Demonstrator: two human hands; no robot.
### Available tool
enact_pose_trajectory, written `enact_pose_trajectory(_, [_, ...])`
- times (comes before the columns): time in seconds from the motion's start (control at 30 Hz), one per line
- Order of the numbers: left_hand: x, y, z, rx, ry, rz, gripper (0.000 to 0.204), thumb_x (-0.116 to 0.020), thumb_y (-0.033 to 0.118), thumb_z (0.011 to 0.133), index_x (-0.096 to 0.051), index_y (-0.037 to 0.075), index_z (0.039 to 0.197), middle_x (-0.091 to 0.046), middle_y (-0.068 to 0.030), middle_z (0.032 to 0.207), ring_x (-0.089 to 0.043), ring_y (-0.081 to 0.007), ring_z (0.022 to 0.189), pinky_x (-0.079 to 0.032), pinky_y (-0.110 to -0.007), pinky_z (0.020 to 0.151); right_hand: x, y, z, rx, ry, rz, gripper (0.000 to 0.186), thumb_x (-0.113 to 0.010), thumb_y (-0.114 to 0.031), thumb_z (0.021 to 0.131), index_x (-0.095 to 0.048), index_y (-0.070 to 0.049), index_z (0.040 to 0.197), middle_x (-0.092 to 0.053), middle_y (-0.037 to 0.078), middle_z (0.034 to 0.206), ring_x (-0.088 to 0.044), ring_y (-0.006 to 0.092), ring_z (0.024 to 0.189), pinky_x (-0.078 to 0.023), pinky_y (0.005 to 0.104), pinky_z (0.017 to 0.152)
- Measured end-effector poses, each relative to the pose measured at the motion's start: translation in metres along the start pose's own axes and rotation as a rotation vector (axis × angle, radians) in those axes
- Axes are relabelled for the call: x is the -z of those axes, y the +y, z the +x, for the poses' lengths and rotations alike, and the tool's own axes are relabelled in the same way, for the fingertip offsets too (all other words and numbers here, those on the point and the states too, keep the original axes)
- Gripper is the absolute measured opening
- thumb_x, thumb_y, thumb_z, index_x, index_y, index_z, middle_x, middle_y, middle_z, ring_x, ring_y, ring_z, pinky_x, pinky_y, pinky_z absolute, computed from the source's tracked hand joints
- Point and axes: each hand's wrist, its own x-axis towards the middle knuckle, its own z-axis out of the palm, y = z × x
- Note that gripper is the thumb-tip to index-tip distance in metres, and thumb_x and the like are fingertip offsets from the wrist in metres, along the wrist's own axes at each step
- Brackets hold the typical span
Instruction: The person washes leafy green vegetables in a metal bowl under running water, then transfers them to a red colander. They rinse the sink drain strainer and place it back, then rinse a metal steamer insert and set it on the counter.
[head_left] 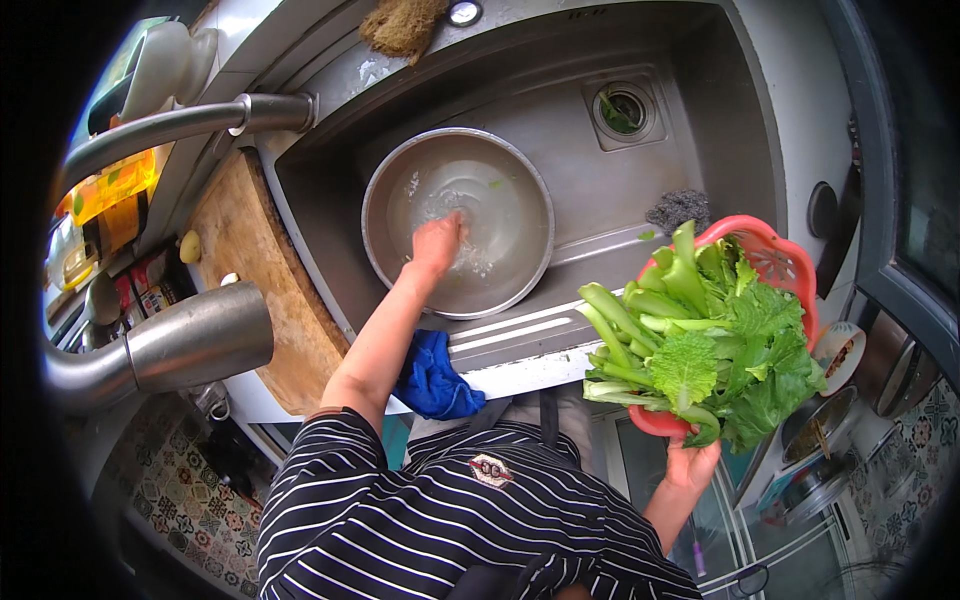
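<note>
My left hand (437, 243) is dipped in the water of a round metal basin (385, 200), which sits in the steel sink (730, 120); its fingertips are blurred in the water, so I cannot tell whether they are closed. My right hand (685, 455) grips the lower rim of a red plastic colander (783, 250), held tilted over the sink's right front corner. It is heaped with leafy greens (751, 370) and pale green stalks. A crumpled blue cloth (435, 385) lies on the front edge below the basin.
A wooden cutting board (225, 220) is on the left, near two bent steel faucets (200, 330). A steel scrubber (678, 210) lies in the sink near the drain (623, 112). A brown fibre scourer (405, 25) rests on the back ledge; bowls (838, 355) stand at the right.
</note>
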Motion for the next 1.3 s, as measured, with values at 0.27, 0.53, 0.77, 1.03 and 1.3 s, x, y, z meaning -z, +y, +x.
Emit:
enact_pose_trajectory(0.27, [0.122,0.105,0.021,-0.264,0.139,-0.109,0.014,-0.061,0.014,0.077,-0.061,0.008,0.09,-0.054,-0.012,0.11,-0.059,-0.0288,0.09,-0.049,-0.039,0.072,-0.011,0.009,-0.002,0.037,-0.065,0.023,0.036,-0.045,-0.007,0.085,-0.046,-0.005,0.121,-0.052,0.011,0.118,-0.055,0.0283,0.103,-0.049,0.0484,0.082])
enact_pose_trajectory(0.53, [0.032,0.191,0.235,-0.649,0.099,0.281,0.021,-0.052,0.01,0.076,-0.066,0.016,0.09,-0.055,-0.0079,0.103,-0.055,-0.0263,0.097,-0.048,-0.037,0.077,-0.014,0.013,-0.008,0.086,0.143,0.019,0.027,-0.051,-0.007,0.082,-0.054,-0.006,0.109,-0.059,0.009,0.105,-0.059,0.0221,0.09,-0.052,0.0397,0.077])
enact_pose_trajectory(0.77, [0.016,0.21,0.253,-0.602,0.201,0.494,0.018,-0.054,0.013,0.076,-0.067,0.016,0.088,-0.053,-0.0078,0.103,-0.049,-0.0262,0.105,-0.046,-0.035,0.082,0.005,0.016,-0.012,0.052,0.025,0.076,0.044,-0.049,0.001,0.08,-0.044,-0.007,0.123,-0.05,0.01,0.121,-0.052,0.0274,0.107,-0.047,0.0457,0.086])
enact_pose_trajectory(1.03, [0.102,0.158,0.163,-0.472,0.389,-0.24,0.017,-0.064,0.015,0.073,-0.063,0.008,0.088,-0.055,-0.009,0.112,-0.051,-0.0276,0.104,-0.043,-0.036,0.085,-0.02,0.014,-0.006,0.108,0.053,0.091,0.033,-0.05,-0.004,0.082,-0.05,-0.004,0.115,-0.056,0.01,0.11,-0.056,0.0239,0.097,-0.049,0.0407,0.081])
enact_pose_trajectory(1.3, [0.028,-0.002,0.009,0.153,0.655,-0.27,0.02,-0.049,0.013,0.085,-0.057,0.004,0.101,-0.064,-0.0147,0.088,-0.063,-0.0328,0.074,-0.05,-0.038,0.068,-0.008,0.002,0.009,0.01,-0.098,-0.019,0.036,-0.048,-0.008,0.084,-0.046,-0.005,0.12,-0.053,0.009,0.118,-0.055,0.0244,0.102,-0.048,0.0421,0.085])
